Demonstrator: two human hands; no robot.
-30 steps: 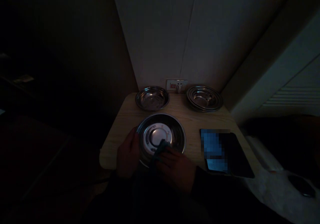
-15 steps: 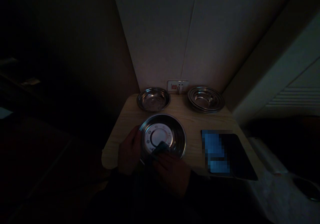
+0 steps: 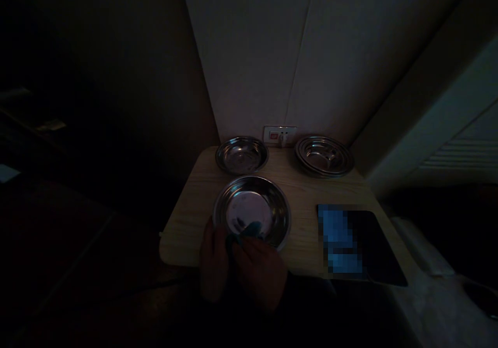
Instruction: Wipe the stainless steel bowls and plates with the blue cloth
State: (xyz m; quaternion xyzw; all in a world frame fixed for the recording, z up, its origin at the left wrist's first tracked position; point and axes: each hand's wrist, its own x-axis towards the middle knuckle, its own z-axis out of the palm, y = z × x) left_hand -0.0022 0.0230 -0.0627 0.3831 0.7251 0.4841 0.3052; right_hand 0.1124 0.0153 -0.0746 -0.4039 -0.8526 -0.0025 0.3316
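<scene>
A steel plate [image 3: 252, 208] lies on the small wooden table [image 3: 307, 192] in front of me. My left hand [image 3: 212, 265] grips its near left rim. My right hand [image 3: 259, 270] is closed on a dark teal cloth [image 3: 245, 231], pressed on the plate's near inner edge. The room is very dark, so finger detail is faint.
Another steel plate [image 3: 241, 154] sits at the table's back left, and a stack of steel plates [image 3: 324, 155] at the back right. A wall socket [image 3: 280, 134] is behind them. A tablet with a lit screen [image 3: 358, 244] lies at the table's right.
The plate has tilted flatter and its bright centre reflection has faded. Both hands shifted nearer to me and closer together at the plate's near rim. The camera moved slightly.
</scene>
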